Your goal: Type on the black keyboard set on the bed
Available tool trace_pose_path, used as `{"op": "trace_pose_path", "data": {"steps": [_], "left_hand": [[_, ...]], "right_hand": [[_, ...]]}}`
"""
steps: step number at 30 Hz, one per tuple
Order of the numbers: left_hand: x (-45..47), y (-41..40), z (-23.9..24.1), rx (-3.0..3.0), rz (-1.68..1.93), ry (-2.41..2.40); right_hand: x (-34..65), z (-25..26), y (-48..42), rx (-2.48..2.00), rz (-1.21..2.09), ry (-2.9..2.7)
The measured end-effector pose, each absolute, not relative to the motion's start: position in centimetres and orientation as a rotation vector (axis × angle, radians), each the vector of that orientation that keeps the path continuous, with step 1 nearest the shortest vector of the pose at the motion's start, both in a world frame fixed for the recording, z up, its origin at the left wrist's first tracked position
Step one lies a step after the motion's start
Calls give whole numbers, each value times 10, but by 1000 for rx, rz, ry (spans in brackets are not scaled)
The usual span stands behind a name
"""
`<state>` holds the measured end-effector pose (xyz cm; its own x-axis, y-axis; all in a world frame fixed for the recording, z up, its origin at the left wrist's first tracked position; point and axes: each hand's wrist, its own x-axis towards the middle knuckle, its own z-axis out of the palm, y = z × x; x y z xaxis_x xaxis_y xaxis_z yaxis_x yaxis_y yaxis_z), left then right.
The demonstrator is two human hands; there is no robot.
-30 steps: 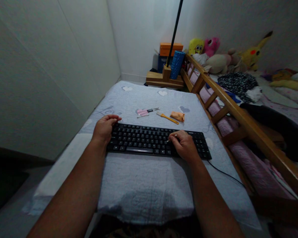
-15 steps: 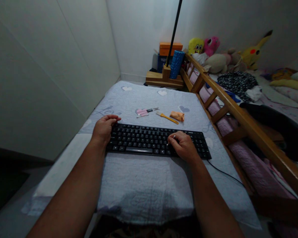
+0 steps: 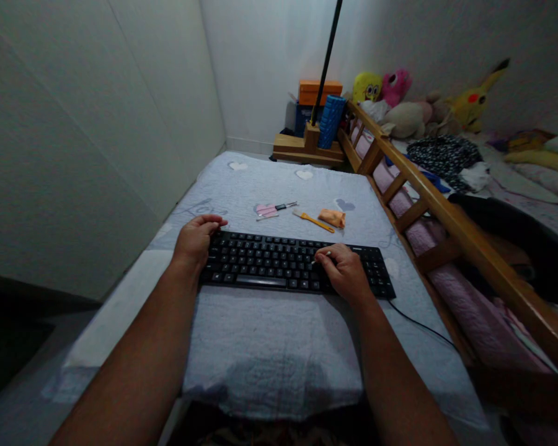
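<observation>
A black keyboard (image 3: 265, 260) lies flat on the pale blue quilted cover (image 3: 270, 347), its cable leaving the right front corner. My left hand (image 3: 195, 238) is closed on the keyboard's left end, the fingers curled at its back corner. Over the right part of the keys, my right hand (image 3: 344, 267) pinches a thin cotton swab (image 3: 328, 254), one tip pointing down to the keys. Beyond the keyboard lie another cotton swab (image 3: 267, 217), a small dark-handled tool with a metal end (image 3: 286, 206), a yellow-handled brush (image 3: 317, 222) and a folded orange cloth (image 3: 332, 218).
A wooden bed rail (image 3: 428, 204) runs along the right side, with plush toys (image 3: 404, 118) and clothes behind it. A pale wall panel (image 3: 97, 142) borders the left. At the far end stand a wooden base (image 3: 291, 147) with a black pole, an orange box (image 3: 320, 91) and a blue roller (image 3: 332, 121).
The swab in my right hand has shifted slightly and is tilted a little differently over the keys. My left hand stays on the keyboard's left end.
</observation>
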<state>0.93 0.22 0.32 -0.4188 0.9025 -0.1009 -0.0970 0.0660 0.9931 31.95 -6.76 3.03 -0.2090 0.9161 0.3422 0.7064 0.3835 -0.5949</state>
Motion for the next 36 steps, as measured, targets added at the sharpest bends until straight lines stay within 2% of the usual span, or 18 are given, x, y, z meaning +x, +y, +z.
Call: {"op": "trace_pose_path", "data": {"steps": [36], "left_hand": [[10,2,3,828,1482,1499]], "right_hand": [[317,29,-67,-1376,392,-1992]]}}
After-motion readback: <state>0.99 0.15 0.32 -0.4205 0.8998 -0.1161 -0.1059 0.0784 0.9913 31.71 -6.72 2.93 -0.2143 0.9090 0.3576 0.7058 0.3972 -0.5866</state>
